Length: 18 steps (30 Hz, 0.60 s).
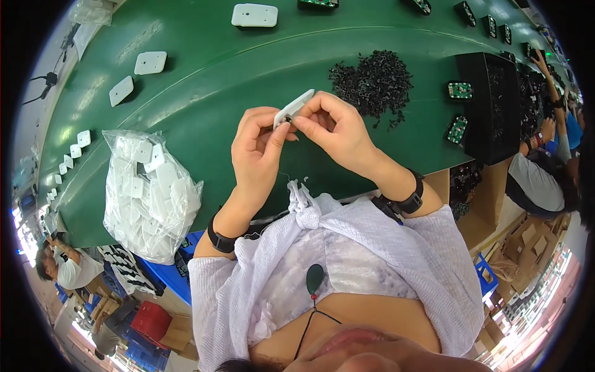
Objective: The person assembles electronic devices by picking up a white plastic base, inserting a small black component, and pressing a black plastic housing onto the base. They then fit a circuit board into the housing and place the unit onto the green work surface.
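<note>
My left hand grips a white plastic cover above the green table, holding it tilted on edge with its inner side toward me. On that inner side, between my two thumbs, sits a small black part, mostly covered by fingers. My right hand is closed at the cover's right end, its thumb and fingertips pinched at the black part. Just beyond my right hand lies a loose heap of small black plastic parts. To the left of my left hand rests a clear plastic bag full of white covers.
White covers stand along the table's left side, one cover at the far edge. Green circuit boards in black housings, including one board, lie right, beside a black bin. Other people work at both sides. Below the table stands a wooden shelf.
</note>
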Available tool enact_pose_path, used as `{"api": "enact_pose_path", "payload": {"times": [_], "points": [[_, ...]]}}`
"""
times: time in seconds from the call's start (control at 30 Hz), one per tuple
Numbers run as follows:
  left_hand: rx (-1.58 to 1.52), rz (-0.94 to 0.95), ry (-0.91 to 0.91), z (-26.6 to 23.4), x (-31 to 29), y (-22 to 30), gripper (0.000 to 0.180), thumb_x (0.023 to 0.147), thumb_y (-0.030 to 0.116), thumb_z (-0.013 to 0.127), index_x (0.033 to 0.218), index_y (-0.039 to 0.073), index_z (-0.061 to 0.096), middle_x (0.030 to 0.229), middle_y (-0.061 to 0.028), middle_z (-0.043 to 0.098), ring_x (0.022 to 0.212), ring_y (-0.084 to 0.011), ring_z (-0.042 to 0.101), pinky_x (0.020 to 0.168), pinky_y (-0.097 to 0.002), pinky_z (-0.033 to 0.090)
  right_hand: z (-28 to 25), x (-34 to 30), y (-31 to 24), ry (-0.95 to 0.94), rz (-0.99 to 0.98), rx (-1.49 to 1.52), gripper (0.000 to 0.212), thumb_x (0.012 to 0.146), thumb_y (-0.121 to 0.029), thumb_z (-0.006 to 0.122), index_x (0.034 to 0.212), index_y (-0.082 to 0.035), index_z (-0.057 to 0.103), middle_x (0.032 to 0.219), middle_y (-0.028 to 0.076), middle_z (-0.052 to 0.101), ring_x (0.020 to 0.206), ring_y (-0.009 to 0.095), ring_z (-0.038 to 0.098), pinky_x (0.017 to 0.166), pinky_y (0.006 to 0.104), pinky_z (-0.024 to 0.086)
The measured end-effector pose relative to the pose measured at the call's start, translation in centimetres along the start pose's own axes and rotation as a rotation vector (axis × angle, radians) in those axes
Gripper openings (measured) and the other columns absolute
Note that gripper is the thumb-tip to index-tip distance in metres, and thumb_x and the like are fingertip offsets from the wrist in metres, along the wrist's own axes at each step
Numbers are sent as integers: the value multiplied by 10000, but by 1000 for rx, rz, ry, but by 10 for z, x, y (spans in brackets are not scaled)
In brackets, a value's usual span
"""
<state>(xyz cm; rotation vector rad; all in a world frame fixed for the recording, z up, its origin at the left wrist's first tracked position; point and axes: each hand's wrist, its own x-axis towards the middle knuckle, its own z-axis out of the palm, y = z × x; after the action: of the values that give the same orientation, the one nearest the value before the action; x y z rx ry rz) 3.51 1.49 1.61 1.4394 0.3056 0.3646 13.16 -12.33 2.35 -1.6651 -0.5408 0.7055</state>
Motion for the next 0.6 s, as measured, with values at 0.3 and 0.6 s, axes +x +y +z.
{"api": "enact_pose_path", "payload": {"times": [0.3, 0.6], "points": [[-14, -3, 47, 3, -13, -5, 30, 915, -45, 584, 931, -36, 560, 1035, -98, 529, 788, -136, 614, 624, -225, 511, 23, -15, 14, 160, -86, 3, 92, 889, -44, 661, 888, -18, 572, 836, 3, 541, 682, 23, 488, 583, 191, 415], [-47, -121, -77, 3, -18, 3, 37, 918, -10, 600, 928, -32, 572, 980, -76, 550, 719, -117, 607, 571, -214, 476, -8, -27, -2, 220, -212, -217, 247, 781, -165, 779, 895, -34, 604, 860, 21, 532, 718, 103, 471, 620, 252, 404]]}}
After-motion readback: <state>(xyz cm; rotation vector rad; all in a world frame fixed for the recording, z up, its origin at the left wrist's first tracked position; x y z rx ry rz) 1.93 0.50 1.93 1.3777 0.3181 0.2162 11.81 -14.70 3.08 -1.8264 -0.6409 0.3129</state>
